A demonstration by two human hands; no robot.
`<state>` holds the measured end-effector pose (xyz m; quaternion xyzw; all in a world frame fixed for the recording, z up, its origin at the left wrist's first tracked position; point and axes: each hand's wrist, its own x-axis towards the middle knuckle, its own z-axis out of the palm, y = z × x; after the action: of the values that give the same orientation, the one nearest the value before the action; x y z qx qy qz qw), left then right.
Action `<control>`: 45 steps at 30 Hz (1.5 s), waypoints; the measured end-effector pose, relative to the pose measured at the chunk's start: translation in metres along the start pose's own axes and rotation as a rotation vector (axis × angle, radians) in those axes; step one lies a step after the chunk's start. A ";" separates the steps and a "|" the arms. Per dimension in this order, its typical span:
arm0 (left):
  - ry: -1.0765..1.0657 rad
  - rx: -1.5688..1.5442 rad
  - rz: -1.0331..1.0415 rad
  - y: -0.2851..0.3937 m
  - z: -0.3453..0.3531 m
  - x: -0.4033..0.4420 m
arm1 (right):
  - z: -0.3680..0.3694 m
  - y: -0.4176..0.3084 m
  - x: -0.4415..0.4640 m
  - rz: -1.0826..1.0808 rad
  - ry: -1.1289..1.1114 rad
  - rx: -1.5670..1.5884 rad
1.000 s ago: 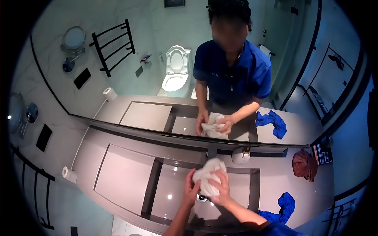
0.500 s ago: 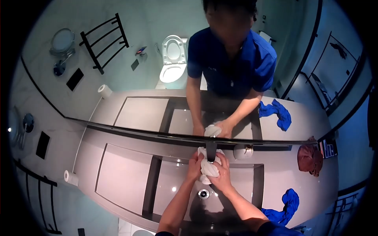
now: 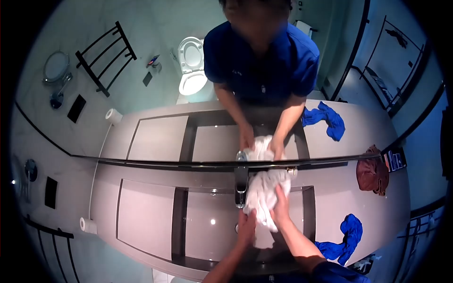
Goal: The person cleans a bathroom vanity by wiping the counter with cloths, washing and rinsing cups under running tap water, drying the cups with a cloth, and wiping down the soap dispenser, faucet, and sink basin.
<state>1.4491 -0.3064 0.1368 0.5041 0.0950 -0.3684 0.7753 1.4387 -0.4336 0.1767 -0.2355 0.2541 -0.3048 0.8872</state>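
Note:
A white cloth (image 3: 265,193), bunched and partly spread, hangs between my two hands just right of the black faucet (image 3: 241,185). My left hand (image 3: 246,225) is closed on the cloth's lower left edge, over the sink basin (image 3: 200,231). Higher up, my right hand (image 3: 281,207) grips the cloth's right side, its fingers against the fabric. The cloth covers most of the white cup-like object behind it. The sink drain is largely hidden by my left hand.
A blue cloth (image 3: 350,236) and a reddish-brown bag-like bundle (image 3: 371,175) lie on the counter (image 3: 325,198) to the right. A toilet roll (image 3: 88,225) is at the left. The mirror (image 3: 155,94) rises directly behind the faucet.
Both hands moved with the cloth from around the faucet to its right side. The cloth, earlier bunched tightly, is now more opened out. The camera view has shifted slightly.

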 end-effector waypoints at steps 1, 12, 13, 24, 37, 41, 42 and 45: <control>0.000 -0.058 -0.078 0.001 0.002 0.021 | 0.001 0.011 0.032 -0.025 -0.031 -0.027; 0.362 0.145 0.595 0.028 -0.085 0.053 | -0.041 0.062 -0.017 0.135 -0.060 -0.504; 0.364 0.275 0.617 0.048 -0.101 0.071 | -0.036 0.068 -0.024 0.065 -0.047 -0.379; -0.057 0.959 0.170 0.120 -0.047 0.169 | 0.014 0.029 0.058 -0.583 -0.060 -1.319; 0.110 0.040 0.519 0.001 -0.059 0.135 | -0.006 0.035 0.070 -0.621 -0.302 -1.465; 0.176 0.397 0.320 0.021 -0.017 0.051 | -0.006 0.045 0.019 -0.625 -0.216 -1.390; 0.196 0.520 0.250 0.021 -0.010 0.040 | -0.012 0.043 0.003 -0.602 -0.278 -1.395; -0.049 0.689 0.577 -0.050 -0.044 0.027 | -0.066 0.048 -0.028 -0.350 -0.231 -1.125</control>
<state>1.4450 -0.2929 0.0665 0.7300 -0.1958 -0.1591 0.6352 1.4004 -0.3988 0.1076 -0.7389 0.2356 -0.2375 0.5849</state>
